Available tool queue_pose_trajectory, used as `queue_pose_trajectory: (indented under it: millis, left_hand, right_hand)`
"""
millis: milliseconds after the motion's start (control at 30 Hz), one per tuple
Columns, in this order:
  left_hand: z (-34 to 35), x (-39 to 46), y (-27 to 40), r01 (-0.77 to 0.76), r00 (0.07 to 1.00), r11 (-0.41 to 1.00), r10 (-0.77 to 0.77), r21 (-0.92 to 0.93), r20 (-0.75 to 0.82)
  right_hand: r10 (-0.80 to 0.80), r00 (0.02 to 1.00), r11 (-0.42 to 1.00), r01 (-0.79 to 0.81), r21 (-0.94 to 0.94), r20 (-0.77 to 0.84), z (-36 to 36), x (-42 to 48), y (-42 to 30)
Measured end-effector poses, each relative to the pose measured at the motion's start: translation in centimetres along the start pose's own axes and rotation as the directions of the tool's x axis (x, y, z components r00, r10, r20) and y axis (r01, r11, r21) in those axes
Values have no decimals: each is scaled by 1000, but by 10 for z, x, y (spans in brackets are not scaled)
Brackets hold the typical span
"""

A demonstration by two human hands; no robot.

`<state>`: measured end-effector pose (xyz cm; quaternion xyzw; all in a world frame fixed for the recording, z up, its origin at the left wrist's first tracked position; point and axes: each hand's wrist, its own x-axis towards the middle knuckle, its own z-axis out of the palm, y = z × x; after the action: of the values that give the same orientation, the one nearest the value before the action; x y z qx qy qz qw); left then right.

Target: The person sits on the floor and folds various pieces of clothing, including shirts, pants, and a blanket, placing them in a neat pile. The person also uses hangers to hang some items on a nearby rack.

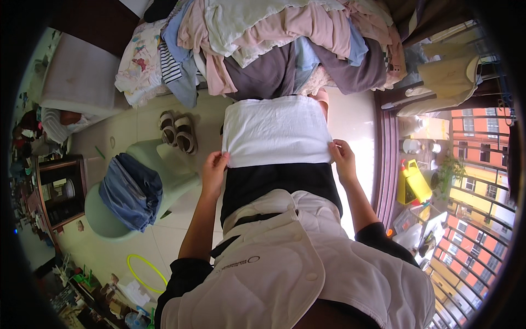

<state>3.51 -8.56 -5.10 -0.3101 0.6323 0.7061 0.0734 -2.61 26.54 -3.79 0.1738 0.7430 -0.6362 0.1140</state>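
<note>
A white cloth garment (277, 129) lies flat across my lap, over black trousers or shorts (279, 181). It is roughly rectangular with light creases, and its far edge reaches toward the clothes pile. My left hand (214, 169) pinches its near left corner between thumb and fingers. At the near right corner, my right hand (343, 158) grips the cloth the same way. Beyond my knees, a heap of clothes (287, 37) in pink, grey, blue and pale green hangs over the edge of what looks like a bed.
Folded blue jeans (131, 189) rest on a pale green plastic chair (100, 222) to my left. Sandals (178, 131) lie on the tiled floor, with a yellow hoop (144, 263) nearer me. A yellow plastic jug (414, 181) and bottles stand beyond the door track (386, 164) at right.
</note>
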Motion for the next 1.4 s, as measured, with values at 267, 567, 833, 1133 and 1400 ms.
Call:
queue_pose_trajectory:
  millis: [267,567,833,1133,1400]
  left_hand:
    - [7,1,25,134,984,971,-154,200,86]
    - [59,18,135,-493,869,832,488,255,86]
    - [137,-19,226,-800,596,484,582,354,553]
    - [111,-32,209,-862,504,277,551,424,665]
    - [34,30,204,-322,839,915,156,244,521]
  right_hand:
    - [224,972,944,-197,-265,76,2,-2,-23]
    - [-197,972,980,197,10,130,32,12,-108]
    - [-397,828,916,383,118,396,76,-6,-211]
    - [-271,859,934,126,333,434,65,4,-204]
    - [-252,893,937,129,325,372,79,41,-191]
